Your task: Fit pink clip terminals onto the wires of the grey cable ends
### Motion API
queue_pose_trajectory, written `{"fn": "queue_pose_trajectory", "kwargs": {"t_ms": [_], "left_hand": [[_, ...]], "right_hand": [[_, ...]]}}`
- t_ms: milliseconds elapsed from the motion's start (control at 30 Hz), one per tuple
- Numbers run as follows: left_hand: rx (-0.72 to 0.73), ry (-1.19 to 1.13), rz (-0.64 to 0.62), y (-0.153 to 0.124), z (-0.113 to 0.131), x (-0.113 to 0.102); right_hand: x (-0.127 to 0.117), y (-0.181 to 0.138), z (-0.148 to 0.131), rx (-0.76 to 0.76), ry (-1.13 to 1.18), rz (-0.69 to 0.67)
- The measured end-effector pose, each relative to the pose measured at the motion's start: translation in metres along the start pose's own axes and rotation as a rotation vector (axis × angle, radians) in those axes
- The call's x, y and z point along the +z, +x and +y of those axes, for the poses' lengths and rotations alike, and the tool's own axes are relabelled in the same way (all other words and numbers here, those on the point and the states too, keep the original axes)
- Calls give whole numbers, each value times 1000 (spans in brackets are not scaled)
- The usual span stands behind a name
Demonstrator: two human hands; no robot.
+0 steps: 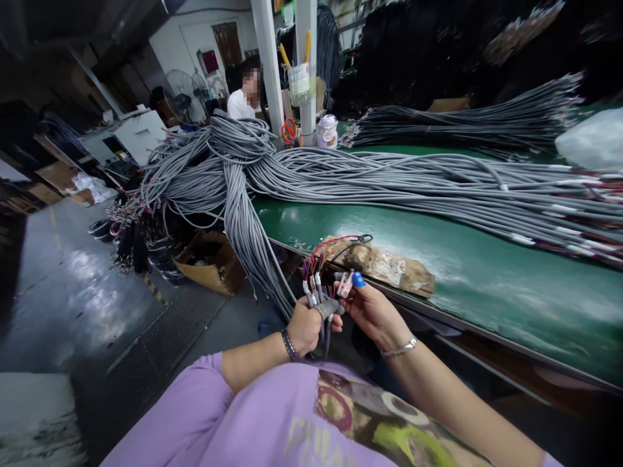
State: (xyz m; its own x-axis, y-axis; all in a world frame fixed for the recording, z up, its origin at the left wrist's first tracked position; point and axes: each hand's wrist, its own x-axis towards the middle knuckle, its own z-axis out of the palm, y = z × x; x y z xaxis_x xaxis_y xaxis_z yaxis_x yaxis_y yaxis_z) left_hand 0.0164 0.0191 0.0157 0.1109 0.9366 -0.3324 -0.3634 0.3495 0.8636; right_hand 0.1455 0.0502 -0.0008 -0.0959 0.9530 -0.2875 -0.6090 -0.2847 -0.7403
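My left hand (305,327) is closed in a fist round the ends of several grey cables (322,305), whose stripped red, blue and white wires stick up above it. My right hand (372,312), with a blue cover on one fingertip, pinches a small white connector (344,284) right beside those wire ends. Both hands hover just in front of the edge of the green table (487,272), above my lap.
A huge bundle of grey cables (389,181) lies across the green table and spills over its left end toward the floor. A second bundle (467,123) lies farther back. A brown taped pad (389,266) sits on the table edge. An open cardboard box (209,263) stands on the floor. A person in white sits in the background.
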Motion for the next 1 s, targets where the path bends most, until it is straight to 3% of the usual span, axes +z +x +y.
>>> {"fn": "queue_pose_trajectory", "kwargs": {"t_ms": [100,333,467,567,700,867,1000], "left_hand": [[9,-7,-15,-2,0,0],[23,25,-29,-11,0,-5],[35,70,-28,-12,-4,-11],[29,143,-133,-13,-6,-14],[3,220,-278,-13,-5,-17],[54,113,-186,-13,-3,-18],[80,-5,-109,-14,-1,-14]], "right_hand": [[1,-3,-2,31,12,-21],[-9,-23,-6,174,-124,-218],[-10,-35,-4,7,-335,-190],[-3,-42,-4,-90,-429,-197],[4,-45,-7,-28,-441,-290],[-4,-35,-3,-100,-416,-83],[-11,-22,-4,-21,-197,-1]]}}
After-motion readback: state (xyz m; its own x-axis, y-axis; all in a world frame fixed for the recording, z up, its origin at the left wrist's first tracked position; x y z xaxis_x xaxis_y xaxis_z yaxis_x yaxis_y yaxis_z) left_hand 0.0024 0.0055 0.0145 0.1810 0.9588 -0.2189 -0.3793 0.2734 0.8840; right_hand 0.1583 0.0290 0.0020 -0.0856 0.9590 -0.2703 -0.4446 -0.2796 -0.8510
